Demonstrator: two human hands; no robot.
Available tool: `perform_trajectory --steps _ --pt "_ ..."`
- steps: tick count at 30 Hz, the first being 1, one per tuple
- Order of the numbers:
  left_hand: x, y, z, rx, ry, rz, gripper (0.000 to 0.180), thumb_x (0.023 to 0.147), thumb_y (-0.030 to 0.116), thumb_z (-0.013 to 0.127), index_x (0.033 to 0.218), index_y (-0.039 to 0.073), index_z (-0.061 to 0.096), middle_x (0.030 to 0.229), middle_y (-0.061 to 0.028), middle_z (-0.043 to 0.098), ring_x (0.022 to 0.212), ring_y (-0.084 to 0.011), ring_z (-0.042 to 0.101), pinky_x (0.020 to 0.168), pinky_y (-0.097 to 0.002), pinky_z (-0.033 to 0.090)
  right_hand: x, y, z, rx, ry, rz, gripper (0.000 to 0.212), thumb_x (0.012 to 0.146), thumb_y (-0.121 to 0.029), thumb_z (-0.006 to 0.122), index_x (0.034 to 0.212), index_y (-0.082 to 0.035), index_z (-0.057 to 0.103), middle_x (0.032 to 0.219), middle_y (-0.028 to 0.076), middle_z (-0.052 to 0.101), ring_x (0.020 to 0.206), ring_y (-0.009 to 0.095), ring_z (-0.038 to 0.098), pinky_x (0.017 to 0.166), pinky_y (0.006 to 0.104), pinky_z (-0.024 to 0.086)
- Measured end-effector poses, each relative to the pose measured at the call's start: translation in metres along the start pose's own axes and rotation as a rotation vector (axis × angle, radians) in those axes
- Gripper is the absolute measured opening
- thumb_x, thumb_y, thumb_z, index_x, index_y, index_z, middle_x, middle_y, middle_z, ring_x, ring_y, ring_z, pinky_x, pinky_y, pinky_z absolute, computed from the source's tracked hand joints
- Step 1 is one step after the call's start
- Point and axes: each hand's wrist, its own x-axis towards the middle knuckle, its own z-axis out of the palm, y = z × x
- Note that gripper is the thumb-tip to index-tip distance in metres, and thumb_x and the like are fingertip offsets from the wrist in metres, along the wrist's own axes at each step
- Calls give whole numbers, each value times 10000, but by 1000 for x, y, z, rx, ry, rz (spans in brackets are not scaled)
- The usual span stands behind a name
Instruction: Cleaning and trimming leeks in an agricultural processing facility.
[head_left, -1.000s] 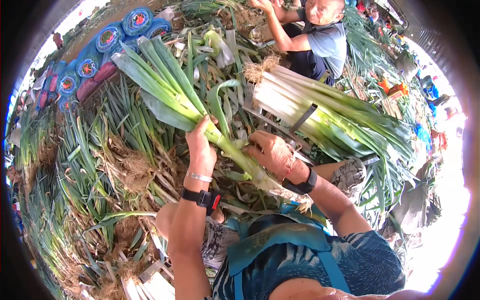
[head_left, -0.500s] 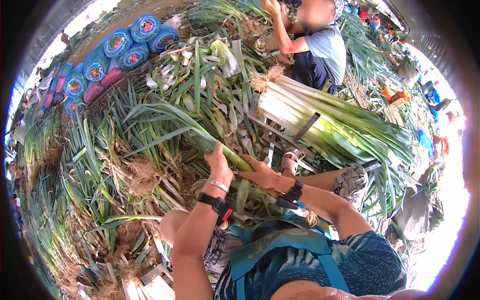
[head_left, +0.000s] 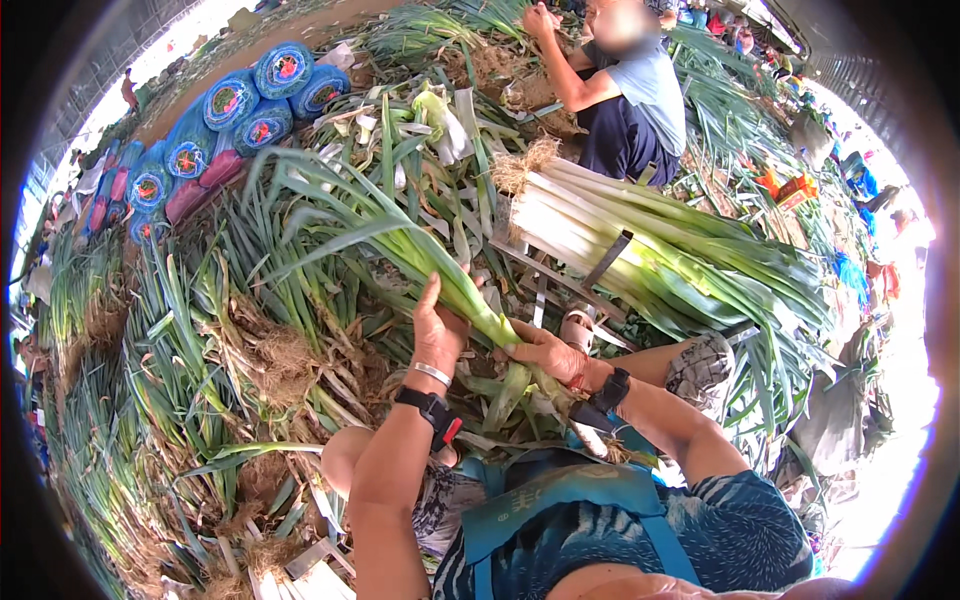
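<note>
A long leek [head_left: 462, 288] lies slantwise in front of me, its green leaves fanning toward the far left. My left hand [head_left: 440, 328] is wrapped around its green part from below. Lower down, the fingers of my right hand [head_left: 550, 358] close on the same leek, where the outer leaves split from the stalk. The rooted end reaches down past my right wrist toward my lap, partly hidden by the wristband. Loose pale-green leaves [head_left: 508, 395] hang or lie below my hands; I cannot tell which are still attached.
To the right, a bundle of white-stemmed leeks [head_left: 600, 225] rests on a metal rack [head_left: 545, 268]. Untrimmed leeks [head_left: 190, 350] cover the ground at left. Blue net rolls [head_left: 230, 100] are stacked at far left. Another person [head_left: 640, 105] sits beyond the bundle, hands raised together.
The leek's leaves have spread and risen toward the far side. My right hand has slid a little right and down along the stalk, and its fingers have closed in.
</note>
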Motion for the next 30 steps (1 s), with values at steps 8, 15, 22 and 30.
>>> perform_trajectory --steps 8,15,22,30 --pt "-6 51 24 19 -208 136 524 911 247 545 1322 -41 394 1300 -207 501 1083 -403 549 953 -522 440 2 -53 35 -132 46 121 514 934 -324 566 1339 -25 457 1130 62 615 1068 129 528 913 325 454" --pt "-1 49 17 112 -214 210 425 894 182 573 1246 -28 462 1174 -219 584 980 -387 619 876 -501 501 27 -21 21 -620 318 -230 511 824 -272 722 1233 -17 553 1114 130 631 990 163 595 858 301 480" --pt "-1 45 6 191 13 209 359 911 166 542 1212 -20 482 1090 -187 628 935 -368 636 867 -488 505 29 -5 23 -489 429 -142 479 829 -254 717 1194 12 558 1037 107 656 927 123 594 817 271 484" --pt "1 42 -2 246 120 246 301 932 175 504 1164 -17 511 1050 -172 644 875 -360 647 795 -480 520 -3 16 25 53 538 -501 98 907 -94 619 1002 -69 618 989 4 655 869 75 573 812 239 464"
